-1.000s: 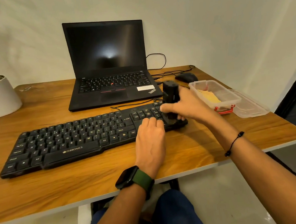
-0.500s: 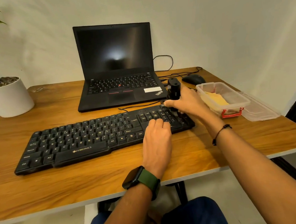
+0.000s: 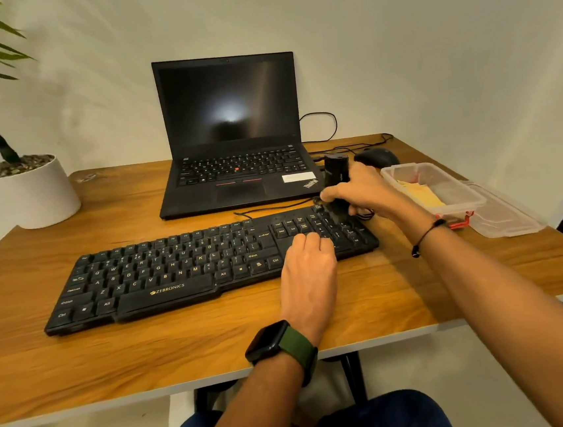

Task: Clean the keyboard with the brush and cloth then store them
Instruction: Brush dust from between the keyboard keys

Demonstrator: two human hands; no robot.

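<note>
So right hand [image 3: 365, 191] is wrapped around the brush [image 3: 336, 177], upright over the keyboard [image 3: 175, 268] at its 2 o'clock corner (light, rigid, mid-body hold best); left hand [image 3: 308, 272] rests flat on keys.

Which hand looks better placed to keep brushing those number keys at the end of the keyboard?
Right. The right hand already grips the brush upright over the keyboard's right end. The left hand rests on the keys, apparently steadying it.
</note>
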